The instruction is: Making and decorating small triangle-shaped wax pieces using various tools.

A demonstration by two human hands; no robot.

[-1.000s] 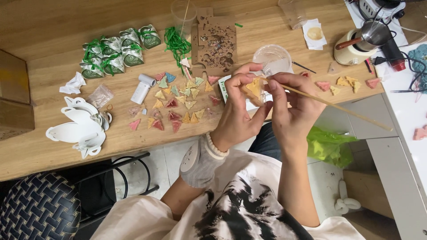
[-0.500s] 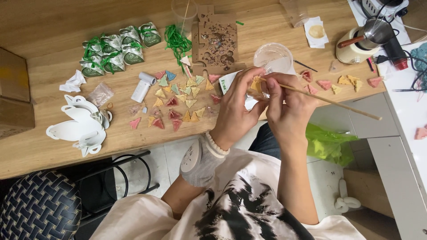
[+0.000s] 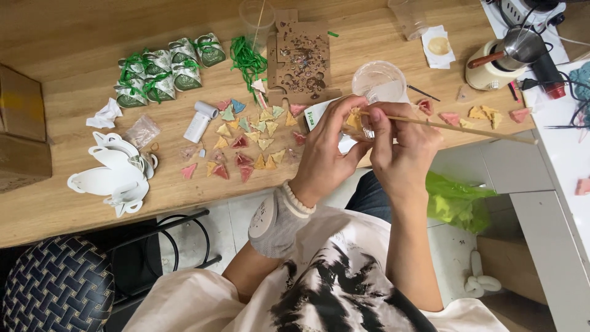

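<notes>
While the left hand (image 3: pixel 329 144) pinches one yellow piece (image 3: pixel 353 118), the right hand (image 3: pixel 399 144) grips one stick (image 3: pixel 455 127).

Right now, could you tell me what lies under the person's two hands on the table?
A white card pokes out from under the left hand, and a clear plastic cup sits just beyond the right hand. Whatever else lies beneath is hidden by both hands.

A wooden table (image 3: pixel 74 37) stands over pale floor tiles (image 3: pixel 227 215) beside a woven stool (image 3: pixel 55 289).

Triangle pieces (image 3: pixel 252 142) crowd table (image 3: pixel 74 49) left of hands.
</notes>
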